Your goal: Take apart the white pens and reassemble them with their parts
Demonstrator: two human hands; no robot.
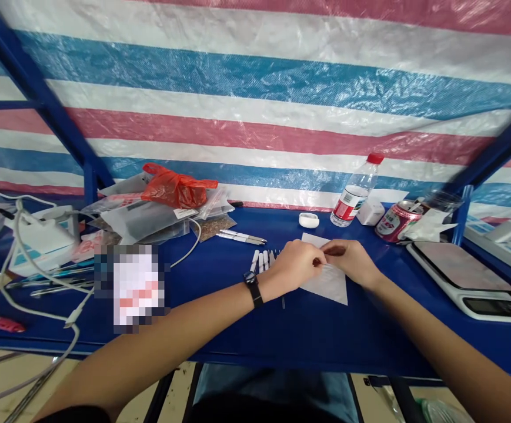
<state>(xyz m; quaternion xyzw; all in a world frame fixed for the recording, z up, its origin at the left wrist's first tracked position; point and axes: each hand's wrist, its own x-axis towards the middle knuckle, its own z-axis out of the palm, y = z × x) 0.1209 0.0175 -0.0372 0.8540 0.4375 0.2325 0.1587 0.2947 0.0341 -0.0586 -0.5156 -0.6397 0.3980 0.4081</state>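
My left hand (pixel 299 265), with a black watch on its wrist, is closed with its fingertips pinched together. My right hand (pixel 351 261) is closed too, and its fingertips meet those of the left. Whatever sits between the fingers is too small and covered to make out. Under both hands lies a white sheet or flat bag (pixel 328 285), its corners showing above and below them. Several white pen-like pieces (pixel 261 261) lie side by side just left of my left hand, partly hidden by it. A thin clear stick (pixel 283 302) pokes out below that hand.
White pens (pixel 241 237) lie farther back. A white case (pixel 309 220), a red-capped bottle (pixel 354 194) and a drink can (pixel 397 222) stand behind my hands. Right is a scale (pixel 462 270); left are plastic bags, a red bag (pixel 178 188) and a white cable (pixel 39 273).
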